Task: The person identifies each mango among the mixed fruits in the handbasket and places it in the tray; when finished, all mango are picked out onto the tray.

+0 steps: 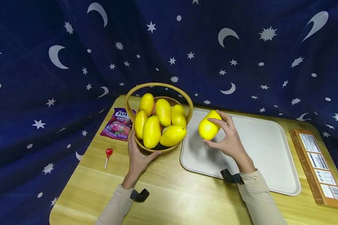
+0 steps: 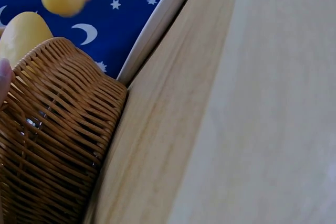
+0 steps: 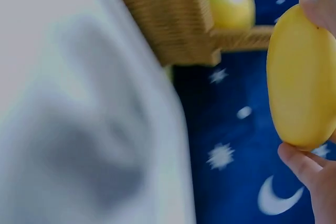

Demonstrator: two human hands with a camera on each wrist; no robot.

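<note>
I can see a person's two arms (image 1: 259,200) stretched out in front, both in long beige sleeves (image 1: 115,204), with a chunky black band (image 1: 140,195) at each wrist. The bare left hand (image 1: 138,159) is down low, its fingers pointing forward and its thumb poking out wide to the side. The bare right hand (image 1: 231,139) is up in the air, leaning left. Its fingers bend on top and its thumb sits underneath, making a pinch.
</note>
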